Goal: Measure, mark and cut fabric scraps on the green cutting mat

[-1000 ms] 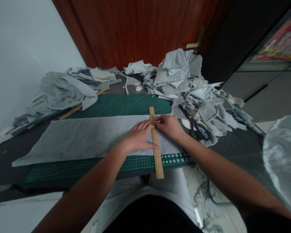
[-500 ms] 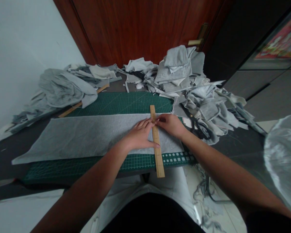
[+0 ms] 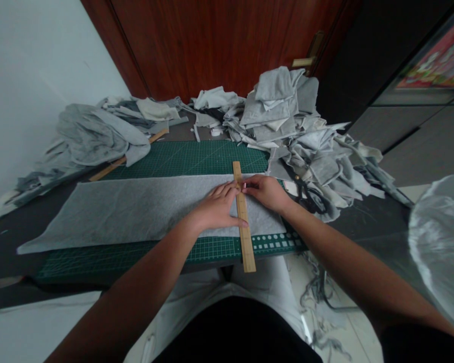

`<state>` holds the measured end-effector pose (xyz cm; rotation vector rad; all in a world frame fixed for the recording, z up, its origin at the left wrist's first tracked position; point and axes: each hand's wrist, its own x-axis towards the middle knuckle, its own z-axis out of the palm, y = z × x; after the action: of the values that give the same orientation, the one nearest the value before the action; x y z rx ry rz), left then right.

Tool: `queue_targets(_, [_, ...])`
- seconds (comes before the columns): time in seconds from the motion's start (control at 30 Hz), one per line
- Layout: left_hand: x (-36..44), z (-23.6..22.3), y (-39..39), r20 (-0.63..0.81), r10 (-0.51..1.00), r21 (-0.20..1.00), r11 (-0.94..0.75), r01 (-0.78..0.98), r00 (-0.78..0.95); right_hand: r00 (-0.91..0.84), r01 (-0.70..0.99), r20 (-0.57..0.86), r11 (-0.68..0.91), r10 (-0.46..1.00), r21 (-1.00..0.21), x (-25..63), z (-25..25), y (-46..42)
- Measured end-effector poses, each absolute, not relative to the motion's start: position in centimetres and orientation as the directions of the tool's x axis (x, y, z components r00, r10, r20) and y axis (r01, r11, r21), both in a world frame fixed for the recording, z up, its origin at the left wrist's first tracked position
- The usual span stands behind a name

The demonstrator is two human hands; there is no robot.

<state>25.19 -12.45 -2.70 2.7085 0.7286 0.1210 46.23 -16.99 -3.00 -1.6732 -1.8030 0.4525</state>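
A long piece of grey fabric (image 3: 124,212) lies flat across the green cutting mat (image 3: 189,159). Crossing it near its right end is a wooden ruler (image 3: 242,212), whose near end juts past the table's front edge. My left hand (image 3: 220,207) lies flat with fingers outstretched, its fingertips and thumb pressing on the ruler. To the right of the ruler, my right hand (image 3: 267,191) is closed in a pinch at the ruler's edge. A small pale piece, perhaps chalk, shows between its fingertips; the hand hides most of it.
Black-handled scissors (image 3: 312,199) lie right of the mat, beside a big heap of grey fabric scraps (image 3: 283,111). At the back left, a crumpled grey cloth (image 3: 94,133) rests over another wooden strip (image 3: 108,170). A translucent plastic bag (image 3: 442,247) stands at the right.
The whole view has shifted up slightly. Both hands, the ruler and the fabric keep nearly the same places; the pale piece in my right fingertips shows more clearly.
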Motion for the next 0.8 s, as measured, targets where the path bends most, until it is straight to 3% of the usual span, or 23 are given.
queue_targets(0.8, [25.4, -3.2, -12.1, -0.007, 0.518, 0.335, -0.805, 0.49, 0.855, -0.034, 0.743, 0.139, 0.118, 0.99, -0.659, 45.5, -2.3, -21.4])
